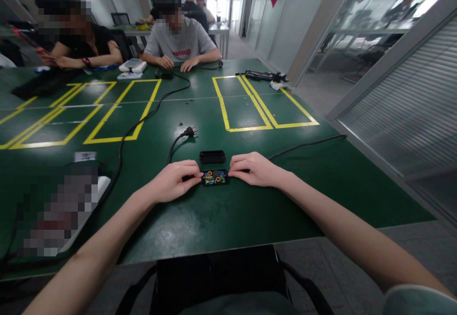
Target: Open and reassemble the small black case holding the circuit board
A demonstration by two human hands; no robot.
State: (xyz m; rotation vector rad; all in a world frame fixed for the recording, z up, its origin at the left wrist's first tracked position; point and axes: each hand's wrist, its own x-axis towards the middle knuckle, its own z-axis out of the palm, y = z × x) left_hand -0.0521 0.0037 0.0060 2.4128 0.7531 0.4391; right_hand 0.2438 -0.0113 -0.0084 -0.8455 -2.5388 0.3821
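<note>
Our left hand and right hand pinch the ends of the opened adapter, its circuit board exposed, with the removed cover lying just behind on the worktop.

Both bare forearms reaching forward, left hand and right hand knuckles-up, fingers curled inward, nearly meeting

Left hand fingertips hide adapter end; board parts too small.

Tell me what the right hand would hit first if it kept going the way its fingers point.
The right hand points left, already at the open adapter; going on it would push that first, then probably meet the left hand.
</note>
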